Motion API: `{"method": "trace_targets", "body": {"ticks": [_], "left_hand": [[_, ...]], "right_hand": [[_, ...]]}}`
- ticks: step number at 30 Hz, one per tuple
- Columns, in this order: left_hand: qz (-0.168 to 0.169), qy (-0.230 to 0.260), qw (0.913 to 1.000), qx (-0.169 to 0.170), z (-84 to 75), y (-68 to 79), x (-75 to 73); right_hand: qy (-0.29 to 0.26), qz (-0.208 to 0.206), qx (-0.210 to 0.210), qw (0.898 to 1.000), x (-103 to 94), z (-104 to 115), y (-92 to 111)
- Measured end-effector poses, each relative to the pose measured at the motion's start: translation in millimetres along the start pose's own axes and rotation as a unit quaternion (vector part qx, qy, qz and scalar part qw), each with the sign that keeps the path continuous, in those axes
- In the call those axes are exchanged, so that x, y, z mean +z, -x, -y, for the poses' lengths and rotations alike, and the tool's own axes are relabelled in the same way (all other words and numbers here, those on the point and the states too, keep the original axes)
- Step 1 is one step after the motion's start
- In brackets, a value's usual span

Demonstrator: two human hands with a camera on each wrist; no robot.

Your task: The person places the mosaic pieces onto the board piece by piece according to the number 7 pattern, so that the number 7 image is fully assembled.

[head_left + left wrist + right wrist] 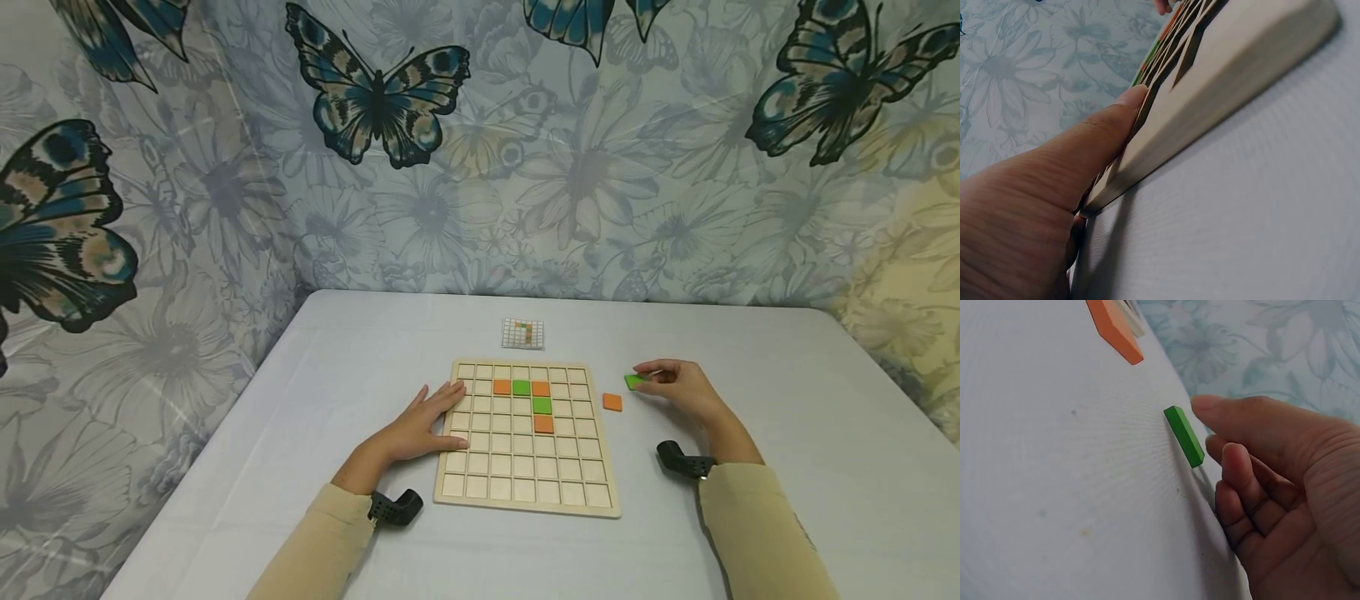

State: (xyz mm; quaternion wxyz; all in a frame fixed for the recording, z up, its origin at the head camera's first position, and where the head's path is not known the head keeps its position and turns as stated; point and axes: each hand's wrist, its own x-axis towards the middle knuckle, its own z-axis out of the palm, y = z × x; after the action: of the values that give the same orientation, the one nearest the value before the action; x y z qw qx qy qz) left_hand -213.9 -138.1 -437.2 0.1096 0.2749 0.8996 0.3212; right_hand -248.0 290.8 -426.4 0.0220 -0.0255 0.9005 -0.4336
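My left hand [420,425] is spread at the left side of a light wooden grid board [525,505], fingers and thumb resting on its edge. In the left wrist view the thumb [1094,134] lies along the board's rim. My right hand [686,392] is at a green square tile [633,381] to the right of the board. In the right wrist view a narrow gap shows between its fingertips [1207,405] and this tile [1185,437]. An orange tile [612,402] lies between the board and the right hand. Orange and green tiles [542,406] sit in several board squares.
A small pattern card [522,333] with a printed grid lies behind the board. White cloth [360,350] covers the table. A wall covering with butterflies [378,100] stands at the table's back and left side. Black wrist cameras [397,508] are worn on both wrists.
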Motion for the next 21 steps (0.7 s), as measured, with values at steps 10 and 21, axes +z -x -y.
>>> {"method": "trace_targets", "body": {"ticks": [10, 21], "left_hand": [[0.0, 0.002, 1.0, 0.0, 0.4, 0.3, 0.4], [-0.003, -0.001, 1.0, -0.002, 2.3, -0.6, 1.3]], "right_hand": [[0.005, -0.006, -0.013, 1.0, 3.2, -2.1, 0.3], [0.022, -0.009, -0.023, 0.999, 4.3, -4.1, -1.1]]}}
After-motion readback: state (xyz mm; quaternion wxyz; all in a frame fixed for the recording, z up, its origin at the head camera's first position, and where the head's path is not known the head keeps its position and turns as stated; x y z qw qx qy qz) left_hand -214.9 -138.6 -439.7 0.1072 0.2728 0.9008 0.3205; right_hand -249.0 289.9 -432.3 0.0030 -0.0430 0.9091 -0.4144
